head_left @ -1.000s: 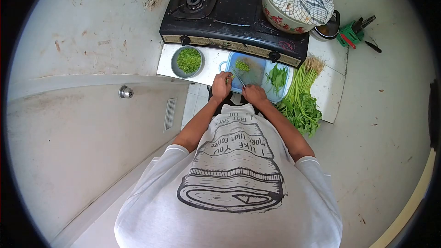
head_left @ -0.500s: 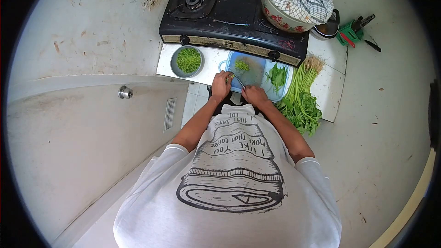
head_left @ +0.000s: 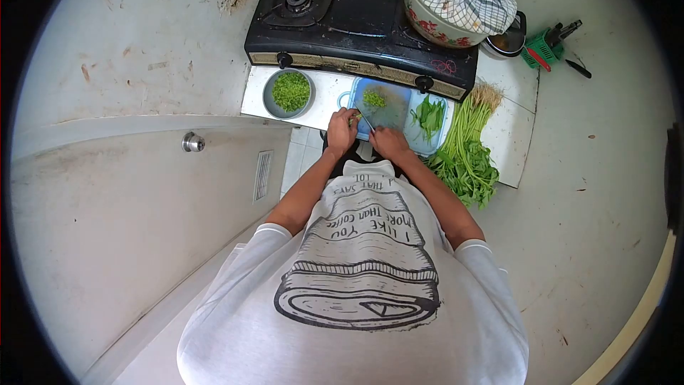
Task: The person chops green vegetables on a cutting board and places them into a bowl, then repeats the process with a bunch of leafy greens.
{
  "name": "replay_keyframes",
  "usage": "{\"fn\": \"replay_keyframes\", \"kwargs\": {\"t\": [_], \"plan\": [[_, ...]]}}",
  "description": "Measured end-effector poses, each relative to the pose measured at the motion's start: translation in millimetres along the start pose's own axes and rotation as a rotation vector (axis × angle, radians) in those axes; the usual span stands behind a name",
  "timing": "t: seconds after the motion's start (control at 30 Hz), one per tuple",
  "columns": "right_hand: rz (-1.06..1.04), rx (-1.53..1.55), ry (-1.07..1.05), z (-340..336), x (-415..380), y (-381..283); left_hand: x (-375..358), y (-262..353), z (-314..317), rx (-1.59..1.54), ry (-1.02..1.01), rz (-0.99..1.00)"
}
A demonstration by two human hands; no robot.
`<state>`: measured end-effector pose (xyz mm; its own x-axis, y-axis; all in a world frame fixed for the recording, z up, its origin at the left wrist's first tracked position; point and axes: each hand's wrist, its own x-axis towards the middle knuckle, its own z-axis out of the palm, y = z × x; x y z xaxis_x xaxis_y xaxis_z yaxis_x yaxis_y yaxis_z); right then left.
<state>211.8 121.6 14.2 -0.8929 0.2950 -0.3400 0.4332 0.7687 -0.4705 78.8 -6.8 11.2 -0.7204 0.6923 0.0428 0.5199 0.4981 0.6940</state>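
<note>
My left hand (head_left: 342, 130) is closed on a small bunch of green stems (head_left: 355, 119) at the near left edge of a blue cutting board (head_left: 394, 115). In my right hand (head_left: 390, 142) is a knife (head_left: 366, 122), its blade slanting up and left beside the stems. Finely chopped greens (head_left: 373, 99) lie in a small pile on the board just beyond the blade. On the board's right side rest loose green leaves (head_left: 429, 118). A grey bowl (head_left: 268, 105) left of the board holds more chopped greens (head_left: 291, 91).
A large bunch of leafy stems (head_left: 464, 144) with roots lies right of the board. Behind stands a black gas stove (head_left: 356, 18) carrying a floral pot (head_left: 443, 30) covered with a checked cloth. A smaller pan (head_left: 507, 44) and a green basket with utensils (head_left: 542, 48) stand farther right.
My right hand and the knife have shifted slightly left and up, closer to my left hand. The whole view has drifted slightly. The bowl, leaves and bunch stay in place.
</note>
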Motion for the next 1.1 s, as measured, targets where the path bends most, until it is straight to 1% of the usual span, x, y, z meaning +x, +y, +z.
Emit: {"fn": "replay_keyframes", "kwargs": {"t": [0.13,0.27,0.33,0.43,0.53,0.63,0.73,0.77,0.93,1.1], "plan": [[0.033,-0.016,0.001,2,3,-1,1,-2,3,-0.010,0.020,0.004],[0.009,-0.022,-0.022,2,-10,5,-2,-3,6,-0.078,0.061,-0.009],[0.002,-0.027,-0.044,1,-16,8,-1,-3,4,-0.064,0.061,-0.004],[0.013,-0.026,-0.060,2,-5,4,-1,-3,5,-0.054,0.052,-0.010],[0.009,-0.032,-0.012,1,8,-2,-1,-3,6,-0.049,0.051,-0.011],[0.006,-0.056,0.008,1,2,-2,-1,-5,7,-0.064,0.062,-0.007],[-0.032,-0.016,-0.044,1,-10,8,0,-5,6,-0.087,0.055,-0.038],[-0.013,-0.005,-0.030,2,-13,11,-1,-4,6,-0.096,0.049,-0.055],[0.055,0.021,0.009,1,-11,12,-1,0,1,-0.075,0.041,-0.020],[-0.012,0.003,-0.017,-9,-18,2,-1,1,1,-0.052,0.038,-0.009]]}}
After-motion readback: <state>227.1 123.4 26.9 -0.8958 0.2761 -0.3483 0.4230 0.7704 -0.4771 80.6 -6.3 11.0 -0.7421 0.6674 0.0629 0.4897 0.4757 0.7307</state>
